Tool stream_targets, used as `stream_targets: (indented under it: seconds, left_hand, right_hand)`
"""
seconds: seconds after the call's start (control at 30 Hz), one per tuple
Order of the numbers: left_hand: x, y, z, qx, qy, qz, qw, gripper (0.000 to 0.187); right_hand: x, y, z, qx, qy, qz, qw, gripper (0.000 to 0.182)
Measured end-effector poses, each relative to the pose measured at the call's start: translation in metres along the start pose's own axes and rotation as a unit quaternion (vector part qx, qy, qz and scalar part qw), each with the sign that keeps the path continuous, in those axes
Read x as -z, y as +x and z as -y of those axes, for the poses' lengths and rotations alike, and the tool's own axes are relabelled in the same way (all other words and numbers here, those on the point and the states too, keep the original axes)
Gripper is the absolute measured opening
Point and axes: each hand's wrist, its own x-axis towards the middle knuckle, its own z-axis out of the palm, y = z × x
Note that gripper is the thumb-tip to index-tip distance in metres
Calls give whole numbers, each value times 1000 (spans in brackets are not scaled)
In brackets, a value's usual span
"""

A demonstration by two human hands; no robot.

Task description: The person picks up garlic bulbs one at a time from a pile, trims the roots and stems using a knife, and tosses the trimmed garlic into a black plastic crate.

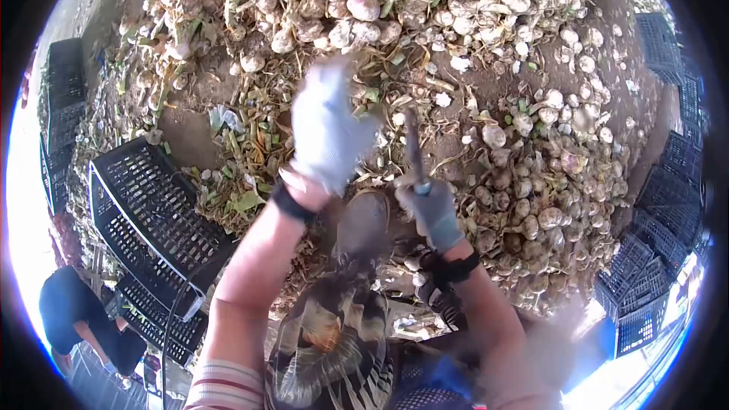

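My left hand [330, 129], in a white glove, is smeared by motion above the leaf litter and loose garlic. Its fingers point away from me with the thumb apart, and nothing shows in it. My right hand [431, 212], in a grey glove, is closed around the handle of a knife-like tool [413, 144]. The dark blade points away from me, slightly blurred. Beyond both hands lies a large heap of garlic bulbs [363, 7] with dry stalks. Another pile of garlic bulbs [524, 209] sits right of my right hand.
Black plastic crates [148, 205] stand at the left. More dark crates [672, 197] line the right edge. A shoe [362, 224] is between my forearms. At the lower left, another person [83, 319] in dark clothes bends over. Trimmed leaves and stalks [258, 125] cover the ground.
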Motion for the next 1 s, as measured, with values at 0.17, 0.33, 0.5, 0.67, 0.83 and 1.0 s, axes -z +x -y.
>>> stream_targets:
  seconds: [0.17,0.33,0.5,0.67,0.83,1.0]
  left_hand:
    - [-28,13,79,266,79,167,946,65]
    - [-22,-45,73,197,-97,148,964,72]
    - [15,-76,10,36,-201,179,962,74]
    - [-2,-120,15,149,-435,134,878,95]
    - [17,-135,-2,268,-530,154,790,100]
    - [32,-128,-18,270,-539,138,786,92]
  right_hand:
    - [3,24,30,104,56,-75,990,17]
    - [8,32,62,121,190,-75,971,19]
    - [11,27,81,35,134,33,990,26]
    - [-8,13,65,79,189,118,972,32]
    - [-24,-24,69,81,198,80,973,29]
    - [-31,-36,62,105,188,60,975,26]
